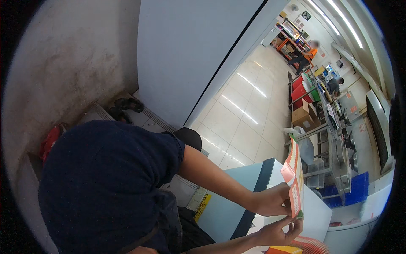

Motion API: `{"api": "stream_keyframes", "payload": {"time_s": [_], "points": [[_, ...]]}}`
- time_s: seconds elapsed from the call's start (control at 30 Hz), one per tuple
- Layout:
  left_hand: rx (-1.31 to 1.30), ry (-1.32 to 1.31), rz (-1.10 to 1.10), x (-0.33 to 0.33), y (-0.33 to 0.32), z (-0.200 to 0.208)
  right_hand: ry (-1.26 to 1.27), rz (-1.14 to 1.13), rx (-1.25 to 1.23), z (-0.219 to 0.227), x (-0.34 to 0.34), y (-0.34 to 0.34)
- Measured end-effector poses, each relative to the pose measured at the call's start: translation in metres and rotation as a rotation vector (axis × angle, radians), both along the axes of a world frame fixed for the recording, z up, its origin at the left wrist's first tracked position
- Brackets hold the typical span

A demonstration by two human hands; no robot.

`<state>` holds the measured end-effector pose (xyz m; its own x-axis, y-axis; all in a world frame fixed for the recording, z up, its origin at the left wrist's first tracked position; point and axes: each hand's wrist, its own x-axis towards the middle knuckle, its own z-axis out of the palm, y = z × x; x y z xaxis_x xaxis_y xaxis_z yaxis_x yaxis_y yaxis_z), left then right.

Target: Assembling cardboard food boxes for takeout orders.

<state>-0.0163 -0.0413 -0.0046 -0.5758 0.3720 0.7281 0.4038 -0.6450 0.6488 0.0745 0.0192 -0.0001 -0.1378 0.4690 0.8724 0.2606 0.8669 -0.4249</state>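
— What have your fingers got?
— Left hand (270,199) pinches the orange-and-white card (295,182), upright above the white counter (315,216)
— The right?
— Right hand (279,230) touches its lower edge, fingers seemingly closed

Flat carton blank (294,180), orange, white and green, upright at four o'clock, pinched between both hands. Orange-striped stack (311,244) at five o'clock. Brown cardboard box (305,116) at three o'clock. Yellow-black label (202,206) on counter edge, six o'clock.
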Motion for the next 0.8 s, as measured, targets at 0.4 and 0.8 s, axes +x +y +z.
{"api": "stream_keyframes", "payload": {"time_s": [0.4, 0.8], "points": [[-0.095, -0.132, -0.245, -0.03, -0.008, 0.013, 0.097, 0.214, -0.134, 0.001, -0.008, -0.005], [0.119, 0.409, 0.191, -0.02, 0.008, -0.031, 0.071, 0.115, -0.197, -0.012, -0.008, 0.007]]}}
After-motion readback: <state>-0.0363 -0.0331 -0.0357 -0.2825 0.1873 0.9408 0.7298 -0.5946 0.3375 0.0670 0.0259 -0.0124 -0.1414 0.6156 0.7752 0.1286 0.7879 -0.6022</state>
